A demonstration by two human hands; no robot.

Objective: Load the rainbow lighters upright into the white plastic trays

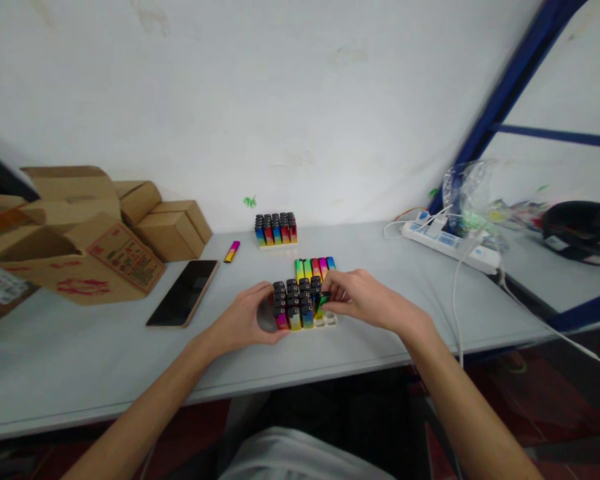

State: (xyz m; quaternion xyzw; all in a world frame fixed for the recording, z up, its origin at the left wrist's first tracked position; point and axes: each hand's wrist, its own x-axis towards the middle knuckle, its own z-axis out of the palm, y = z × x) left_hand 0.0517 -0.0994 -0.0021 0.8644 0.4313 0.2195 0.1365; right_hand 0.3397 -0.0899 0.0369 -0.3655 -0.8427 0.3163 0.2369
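Black-topped lighters (293,313) stand upright in rows in a white tray (330,320) near the table's front edge. My left hand (249,313) is curled round the tray's left side, thumb at the front corner and fingers along the lighters. At the tray's right side, my right hand (353,300) pinches a green and yellow lighter (322,305) between thumb and fingers, low over the slots. Bare round slots show at the tray's front right corner. Just behind the tray lies a row of loose lighters (315,267) in green, red, pink and blue.
Another filled lighter tray (276,230) stands by the wall, with a single pink and yellow lighter (233,251) to its left. A tablet (184,293) and open cardboard boxes (95,253) lie left. On the right are a power strip (450,245), cables and a black strap-like object (580,230).
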